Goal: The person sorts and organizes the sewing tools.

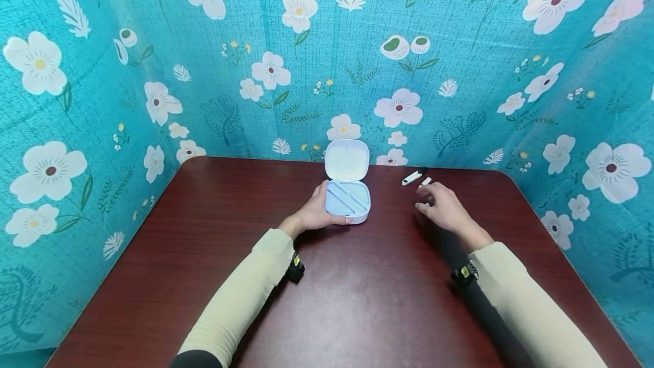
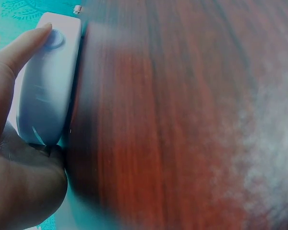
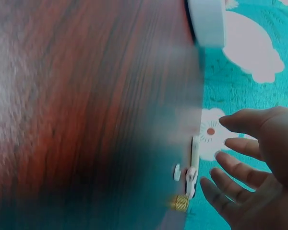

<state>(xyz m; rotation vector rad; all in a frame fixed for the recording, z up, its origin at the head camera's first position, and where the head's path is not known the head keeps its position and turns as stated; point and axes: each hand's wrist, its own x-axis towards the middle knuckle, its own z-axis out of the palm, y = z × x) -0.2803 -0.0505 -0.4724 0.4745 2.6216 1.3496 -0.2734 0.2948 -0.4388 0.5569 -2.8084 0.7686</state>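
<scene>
A pale blue case (image 1: 347, 200) stands near the back of the table, its lid (image 1: 347, 159) raised. Slanted blue bars (image 1: 341, 197) cross the inside. My left hand (image 1: 315, 212) grips the case at its left side, with the thumb along the front; in the left wrist view the thumb (image 2: 31, 43) lies by a round button. To the right, my right hand (image 1: 443, 207) hovers near small items, its fingers parted and lightly bent. Those include a white stick-like item (image 1: 411, 178) with a dark end, a small white piece (image 1: 426, 182) and a gold ribbed cylinder (image 3: 180, 202).
The dark red-brown wooden table (image 1: 352, 300) has rounded back corners. A turquoise flowered cloth (image 1: 317, 84) hangs close behind it and along both sides. Black cameras sit on both wrists.
</scene>
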